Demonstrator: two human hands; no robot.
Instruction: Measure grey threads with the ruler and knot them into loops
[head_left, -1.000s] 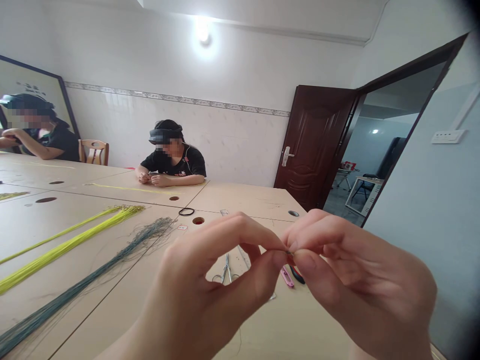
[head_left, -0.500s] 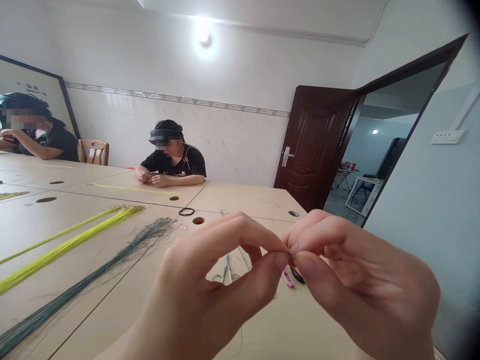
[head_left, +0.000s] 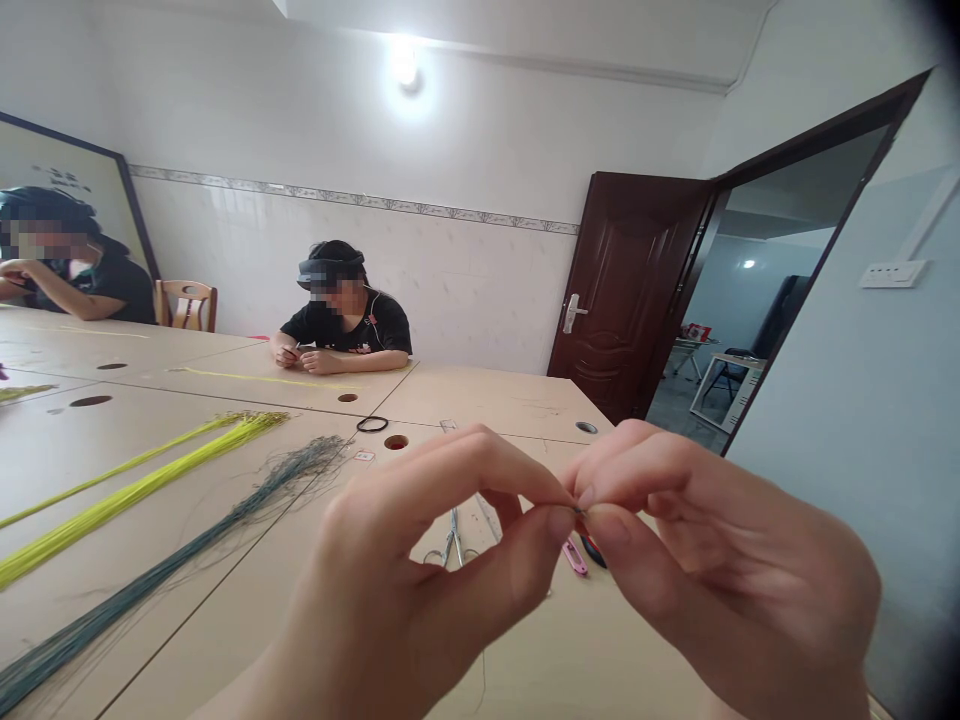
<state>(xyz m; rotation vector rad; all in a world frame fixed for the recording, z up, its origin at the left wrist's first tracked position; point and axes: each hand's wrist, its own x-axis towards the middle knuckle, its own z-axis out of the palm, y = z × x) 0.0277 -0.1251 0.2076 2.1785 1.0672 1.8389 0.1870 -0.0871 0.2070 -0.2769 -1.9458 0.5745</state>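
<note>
My left hand (head_left: 442, 540) and my right hand (head_left: 705, 550) meet tip to tip above the table. Each has thumb and forefinger pinched together. Between the fingertips shows a tiny dark bit of thin thread (head_left: 578, 509); the rest of it is hidden by the fingers. Below my left hand a fine strand (head_left: 484, 680) runs down, though I cannot tell whether it joins the pinched bit. Behind my hands lie silver scissors (head_left: 452, 545), a pink-handled tool (head_left: 575, 556) and a partly covered tool with a black and red handle (head_left: 593, 550).
On the left of the table (head_left: 247, 610) lie a blue-green thread bundle (head_left: 217, 530) and yellow thread bundles (head_left: 150, 490). A black ring (head_left: 372, 424) and a cable hole (head_left: 397, 442) are further back. Two people sit across the table, one near a wooden chair (head_left: 187, 303).
Both hands stay pinched together in nearly the same place. The bit between the fingertips has shifted very slightly. The view has hardly moved.
</note>
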